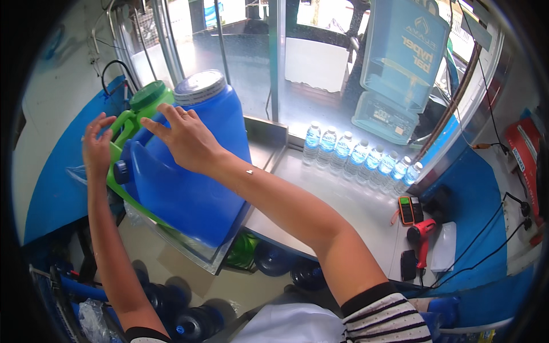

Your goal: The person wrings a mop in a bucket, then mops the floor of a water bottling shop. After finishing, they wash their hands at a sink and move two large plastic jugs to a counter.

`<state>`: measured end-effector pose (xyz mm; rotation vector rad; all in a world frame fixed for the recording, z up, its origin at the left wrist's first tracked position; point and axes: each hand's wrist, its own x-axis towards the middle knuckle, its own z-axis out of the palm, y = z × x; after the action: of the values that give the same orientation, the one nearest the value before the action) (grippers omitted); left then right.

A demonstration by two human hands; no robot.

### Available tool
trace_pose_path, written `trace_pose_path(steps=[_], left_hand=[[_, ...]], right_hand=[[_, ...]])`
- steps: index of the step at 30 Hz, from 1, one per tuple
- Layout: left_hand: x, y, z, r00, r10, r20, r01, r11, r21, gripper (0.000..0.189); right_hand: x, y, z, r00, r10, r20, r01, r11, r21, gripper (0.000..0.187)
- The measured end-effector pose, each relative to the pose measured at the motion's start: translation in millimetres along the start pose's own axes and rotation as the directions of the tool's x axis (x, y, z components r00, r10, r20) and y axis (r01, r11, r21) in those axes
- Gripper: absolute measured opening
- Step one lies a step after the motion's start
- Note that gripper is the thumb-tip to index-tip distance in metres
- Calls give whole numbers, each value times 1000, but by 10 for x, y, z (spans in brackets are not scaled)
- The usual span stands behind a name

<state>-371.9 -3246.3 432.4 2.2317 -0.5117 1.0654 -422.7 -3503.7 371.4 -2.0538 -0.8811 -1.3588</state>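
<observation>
A large blue plastic water container (188, 193) stands in front of me on a metal-edged stand (210, 263). It has a white screw lid (200, 85) and a small dark blue spout cap (121, 172). Behind it on the left is a bright green container (124, 128) with a green lid (147, 95). My right hand (184, 137) is over the blue container's upper handle area, thumb and forefinger spread, with nothing seen between them. Beside the green container's handle, my left hand (98, 143) has its fingers loosely curved and apart. Whether either hand touches plastic is unclear.
Several small water bottles (358, 158) line the counter (296, 201) by the window. A red heat gun (422, 240), a phone (405, 211) and cables (476, 244) lie at right. Large dark blue water jugs (199, 321) are on the floor (231, 283).
</observation>
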Motion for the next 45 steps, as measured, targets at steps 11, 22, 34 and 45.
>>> trace_pose_path(steps=[11, 22, 34, 45], left_hand=[[-693, 1275, -428, 888, 446, -113, -434, 893, 117, 20], [-1459, 1971, 53, 956, 291, 46, -277, 941, -193, 10], [-1672, 1969, 186, 972, 229, 45, -215, 955, -204, 6], [-2370, 1367, -447, 998, 64, -7, -64, 997, 30, 18]], right_hand=[[-3329, 1361, -2318, 487, 845, 219, -514, 480, -711, 13], [-5654, 1541, -3905, 175, 867, -466, -273, -412, -869, 18], [-5157, 1580, -4544, 212, 841, -499, -359, -408, -840, 14], [-5444, 1549, -4760, 51, 922, -383, -208, -365, -907, 29]])
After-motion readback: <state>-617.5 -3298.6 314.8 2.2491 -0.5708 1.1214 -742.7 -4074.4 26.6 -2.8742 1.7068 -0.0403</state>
